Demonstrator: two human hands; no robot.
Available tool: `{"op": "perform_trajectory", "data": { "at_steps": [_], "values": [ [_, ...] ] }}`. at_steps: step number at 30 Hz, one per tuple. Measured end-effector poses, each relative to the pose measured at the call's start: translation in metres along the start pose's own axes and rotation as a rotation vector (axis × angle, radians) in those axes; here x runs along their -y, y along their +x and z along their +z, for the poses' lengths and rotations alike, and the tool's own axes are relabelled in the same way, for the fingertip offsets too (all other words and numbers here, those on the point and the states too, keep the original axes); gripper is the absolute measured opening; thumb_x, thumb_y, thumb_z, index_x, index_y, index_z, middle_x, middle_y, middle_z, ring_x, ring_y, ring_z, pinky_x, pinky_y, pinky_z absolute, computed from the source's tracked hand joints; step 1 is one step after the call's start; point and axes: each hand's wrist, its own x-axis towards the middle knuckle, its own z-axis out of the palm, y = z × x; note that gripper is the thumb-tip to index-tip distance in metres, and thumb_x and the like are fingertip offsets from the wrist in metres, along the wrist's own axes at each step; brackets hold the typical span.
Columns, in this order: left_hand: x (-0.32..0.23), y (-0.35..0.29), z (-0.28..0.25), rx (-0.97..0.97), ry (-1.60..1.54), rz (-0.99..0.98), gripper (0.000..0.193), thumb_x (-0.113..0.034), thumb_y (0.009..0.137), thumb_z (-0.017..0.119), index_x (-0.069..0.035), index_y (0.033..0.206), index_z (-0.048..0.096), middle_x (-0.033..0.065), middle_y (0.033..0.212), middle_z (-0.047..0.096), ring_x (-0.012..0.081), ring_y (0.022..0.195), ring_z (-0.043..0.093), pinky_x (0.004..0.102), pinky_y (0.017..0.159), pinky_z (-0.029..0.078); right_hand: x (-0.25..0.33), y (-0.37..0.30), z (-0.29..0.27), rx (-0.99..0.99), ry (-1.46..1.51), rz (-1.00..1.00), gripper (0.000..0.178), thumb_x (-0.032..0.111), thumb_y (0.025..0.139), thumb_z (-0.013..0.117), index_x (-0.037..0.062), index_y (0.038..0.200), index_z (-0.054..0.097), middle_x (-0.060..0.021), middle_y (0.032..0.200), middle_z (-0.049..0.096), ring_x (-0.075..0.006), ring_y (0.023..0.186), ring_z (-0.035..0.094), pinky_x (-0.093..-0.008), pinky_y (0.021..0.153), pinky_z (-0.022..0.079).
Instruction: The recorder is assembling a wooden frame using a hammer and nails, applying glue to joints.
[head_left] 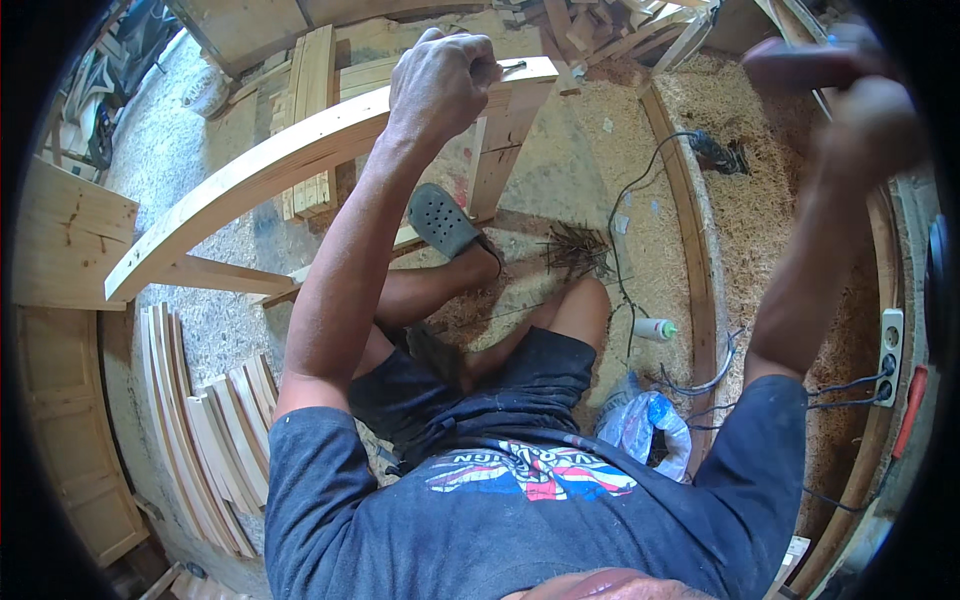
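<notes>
Left arm point(345, 250): reaching from 7 o'clock up to 12, the forearm crossing over the beam, the wrist bent a little.
Right arm point(805, 260): raised at the right, its forearm running up toward 2 o'clock and blurred.
Wooden frame point(260, 170): pale, bare timber; its long beam bows in this view from 9 o'clock to 12, with a broad upright point(500, 150) dropping from the 12 o'clock end.
Nail point(514, 67): thin, dark and short, at the beam's 12 o'clock end.
Left hand point(437, 85): fingers curled closed above the beam, the nail poking out from the fingertips.
Right hand point(875, 125): closed round a dark red tool point(800, 65) at 2 o'clock, too blurred to identify.
Clog point(443, 220): grey, perforated, worn on a foot toward 11 o'clock, near the upright.
</notes>
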Motion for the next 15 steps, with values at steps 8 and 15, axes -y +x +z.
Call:
{"op": "perform_trajectory", "data": {
  "at_steps": [8,15],
  "values": [
    [-0.004,-0.001,-0.004,-0.016,-0.015,-0.028,0.006,-0.017,0.087,0.072,-0.012,0.088,0.075,0.0066,0.089,0.074,0.0265,0.092,0.063,0.0403,0.081,0.051,-0.044,-0.204,-0.048,0.561,0.248,0.998,0.038,0.018,0.105,0.049,0.0091,0.142,0.049,-0.0019,0.074,0.057,-0.0084,0.045,0.049,-0.0251,0.041,0.045],
    [0.007,-0.007,-0.039,-0.281,-0.248,-0.247,0.021,-0.009,0.096,0.057,-0.001,0.116,0.062,0.0170,0.075,0.070,0.0239,0.063,0.066,0.0391,0.064,0.051,-0.069,-0.471,-0.023,0.610,-0.043,1.558,0.021,0.020,0.102,0.055,-0.0003,0.102,0.060,-0.0046,0.061,0.055,-0.0144,0.044,0.055,-0.0319,0.038,0.047]
  ]
}}
